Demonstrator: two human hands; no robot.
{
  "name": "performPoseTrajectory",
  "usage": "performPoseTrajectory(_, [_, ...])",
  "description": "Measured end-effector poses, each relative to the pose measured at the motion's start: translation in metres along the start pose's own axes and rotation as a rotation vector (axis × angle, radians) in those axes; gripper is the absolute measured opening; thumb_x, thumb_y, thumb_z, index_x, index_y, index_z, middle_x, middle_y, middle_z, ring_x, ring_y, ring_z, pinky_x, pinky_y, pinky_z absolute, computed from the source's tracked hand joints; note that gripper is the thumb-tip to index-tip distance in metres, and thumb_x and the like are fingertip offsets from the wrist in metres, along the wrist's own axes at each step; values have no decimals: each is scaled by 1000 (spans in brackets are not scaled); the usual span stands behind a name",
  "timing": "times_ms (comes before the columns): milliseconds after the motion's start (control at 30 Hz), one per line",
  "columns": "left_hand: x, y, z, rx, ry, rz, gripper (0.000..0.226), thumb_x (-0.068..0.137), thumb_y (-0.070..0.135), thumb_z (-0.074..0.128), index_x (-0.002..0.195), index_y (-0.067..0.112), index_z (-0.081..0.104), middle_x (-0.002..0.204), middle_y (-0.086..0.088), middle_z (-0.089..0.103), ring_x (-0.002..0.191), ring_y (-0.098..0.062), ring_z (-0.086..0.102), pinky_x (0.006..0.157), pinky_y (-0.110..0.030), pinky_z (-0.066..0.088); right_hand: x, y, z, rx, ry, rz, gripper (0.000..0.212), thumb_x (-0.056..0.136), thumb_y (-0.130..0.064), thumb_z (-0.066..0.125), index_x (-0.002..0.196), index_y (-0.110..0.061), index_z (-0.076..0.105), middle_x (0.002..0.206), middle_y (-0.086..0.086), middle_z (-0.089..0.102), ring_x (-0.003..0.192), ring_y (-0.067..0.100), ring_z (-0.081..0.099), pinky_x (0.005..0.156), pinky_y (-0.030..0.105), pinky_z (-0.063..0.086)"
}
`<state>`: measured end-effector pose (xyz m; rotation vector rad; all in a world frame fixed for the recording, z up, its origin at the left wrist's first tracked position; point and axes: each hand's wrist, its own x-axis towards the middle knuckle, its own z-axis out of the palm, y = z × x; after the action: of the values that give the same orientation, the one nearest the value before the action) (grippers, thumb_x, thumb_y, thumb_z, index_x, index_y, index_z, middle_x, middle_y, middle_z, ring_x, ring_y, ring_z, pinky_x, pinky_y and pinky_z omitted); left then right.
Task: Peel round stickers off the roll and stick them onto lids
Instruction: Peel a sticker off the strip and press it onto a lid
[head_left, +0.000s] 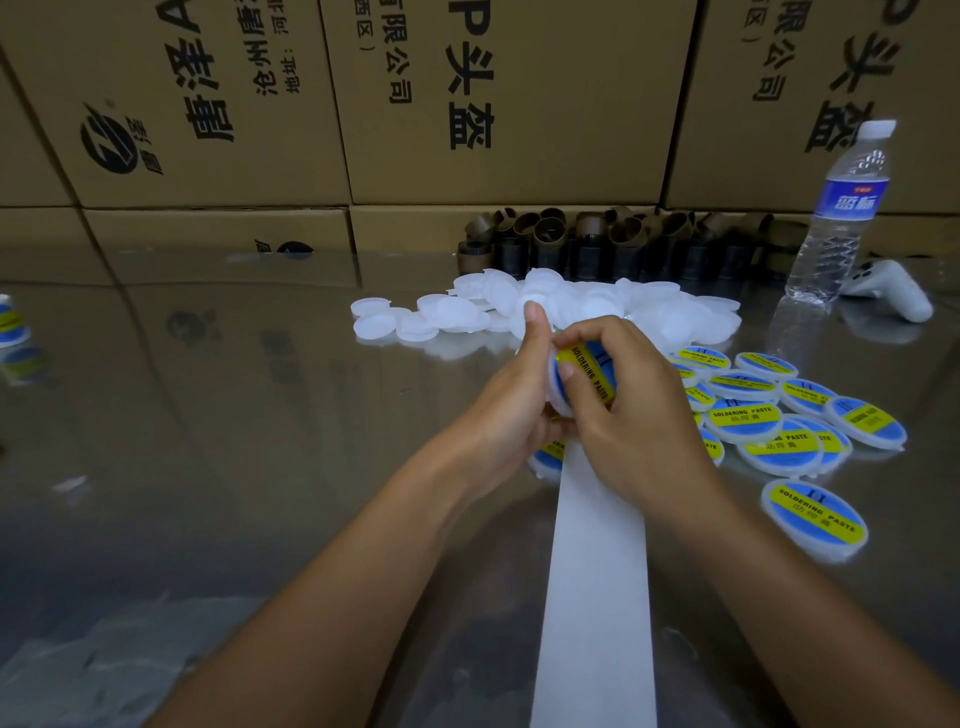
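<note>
Fingers of my right hand pinch the lid, thumb pressing its sticker flat; my left hand grips the rim; labelled lids lie just right on the desk; the blank lids heaped behind remain, I judge.

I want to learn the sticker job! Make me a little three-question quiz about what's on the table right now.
1. True or false: the water bottle stands upright at the right side of the table.
2. Pick one: where is the pile of plain white lids? A) beyond the hands, B) on top of the boxes, C) under the paper strip.
3. Fill the gap: the left hand and right hand grip one lid; its sticker reads SOLDERING ____.

Key: 1 true; 2 A; 3 PASTE.
</note>
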<state>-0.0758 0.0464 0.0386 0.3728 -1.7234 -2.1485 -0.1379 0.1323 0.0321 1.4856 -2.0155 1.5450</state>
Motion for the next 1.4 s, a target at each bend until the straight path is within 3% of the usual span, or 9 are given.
performPoseTrajectory(67, [-1, 2, -2, -54, -65, 1, 62, 100, 52, 16, 126, 11, 55, 116, -8, 67, 108, -17, 63, 82, -27, 57, 0, 1, 0, -16, 6, 10, 21, 90, 1, 50, 103, -14, 58, 100, -3, 55, 89, 1, 46, 77, 4, 33])
performPoseTrajectory(200, [-4, 4, -9, -117, -194, 56, 30, 100, 15, 31, 100, 10, 60, 88, -2, 69, 84, -11, 67, 72, -23, 55, 2, 0, -3, 3, -25, 26, 34, 89, 8, 39, 104, -15, 58, 102, -2, 55, 87, 1, 47, 75, 3, 32])
performPoseTrajectory(333, [-3, 2, -12, -7, -180, 119, 31, 89, -11, 34, 92, 8, 58, 75, 0, 66, 74, -10, 65, 67, -22, 54, 4, -1, -6, -2, -47, 24, 41, 84, 12, 36, 109, -10, 60, 103, 1, 57, 89, 2, 47, 74, 2, 33])
performPoseTrajectory(500, [-5, 1, -10, 25, -255, 163, 31, 97, -8, 35, 108, 12, 57, 85, 4, 70, 85, -9, 67, 75, -20, 53, 4, -2, -9, 3, 17, -14, 44, 76, -1, 31, 107, -8, 62, 101, 2, 59, 89, 5, 50, 74, 3, 34])
performPoseTrajectory(700, [-6, 3, -7, 29, -243, 157, 33, 95, -12, 34, 108, 11, 56, 91, -1, 66, 86, -10, 65, 76, -20, 53, 4, 0, -7, -24, 46, -55, 44, 77, -3, 30, 107, -9, 61, 100, -1, 57, 88, 1, 48, 75, 4, 34])
performPoseTrajectory(867, [-7, 4, -5, 56, -234, 141, 33, 91, -15, 34, 103, 8, 53, 92, -7, 61, 85, -13, 62, 76, -20, 54, 2, 0, -6, -123, 17, -55, 44, 77, -11, 29, 111, -15, 56, 103, -9, 49, 95, 11, 50, 76, 37, 43])
performPoseTrajectory(933, [-8, 5, -4, 67, -238, 134, 34, 90, -16, 34, 101, 10, 54, 90, -7, 60, 85, -12, 62, 76, -19, 54, 2, 0, -7, -163, -4, -57, 45, 77, -13, 28, 113, -16, 54, 103, -10, 46, 96, 13, 49, 75, 42, 44])
performPoseTrajectory(1167, [-8, 5, -1, 85, -235, 137, 36, 90, -15, 35, 101, 14, 54, 85, -1, 62, 78, -5, 63, 69, -16, 52, 1, -1, -7, -254, -5, -71, 51, 74, -14, 28, 120, -14, 51, 103, -12, 38, 98, 14, 47, 68, 35, 38])
performPoseTrajectory(1400, [-9, 5, 0, 78, -199, 147, 36, 90, -13, 34, 101, 15, 53, 84, 0, 62, 73, -3, 63, 66, -14, 50, -1, -2, -4, -249, 21, -95, 50, 76, -12, 29, 121, -9, 51, 109, 5, 48, 100, 23, 49, 71, 44, 44])
